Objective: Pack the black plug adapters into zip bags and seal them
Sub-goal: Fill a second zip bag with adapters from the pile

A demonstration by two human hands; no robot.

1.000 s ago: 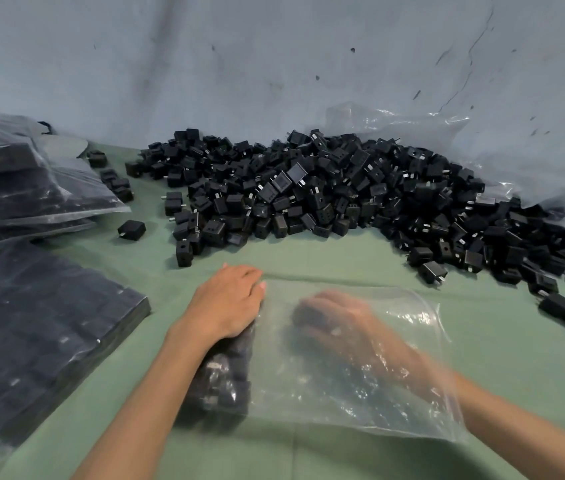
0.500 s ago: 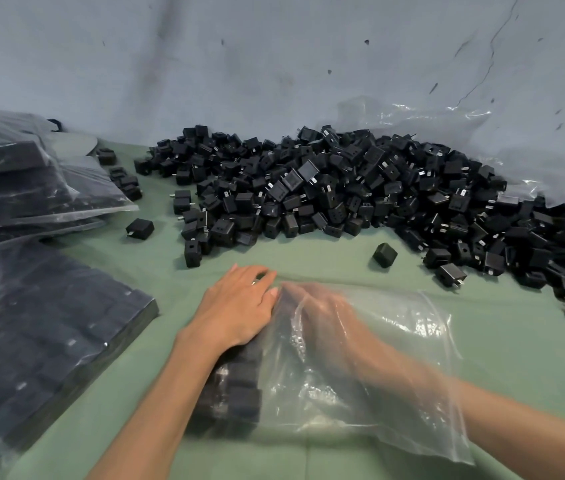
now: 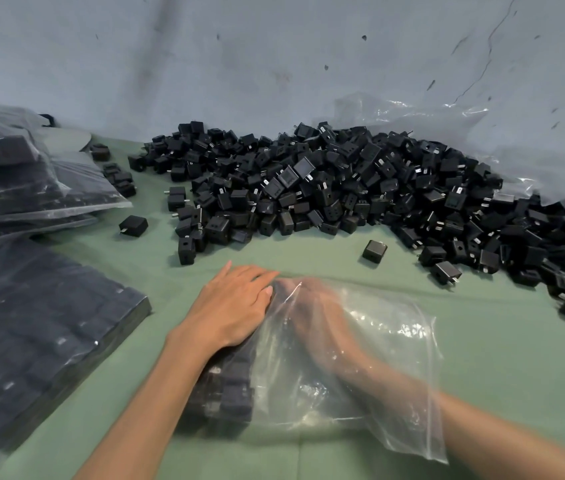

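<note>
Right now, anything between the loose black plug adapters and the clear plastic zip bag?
Nothing blocks: only green cloth and one stray black adapter lie between. The right hand is inside the clear zip bag.

Pale grey-blue wall (image 3: 205,64), scuffed, cracked upper right, green cloth surface (image 3: 499,341) below, soft even light

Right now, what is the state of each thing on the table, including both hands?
zip bag: open, unsealed, partly filled at its left end.
left hand: flat, resting on the packed adapters.
right hand: inside the bag, blurred.
adapter pile: loose, unpacked.
filled bags: full, lying at left.
</note>
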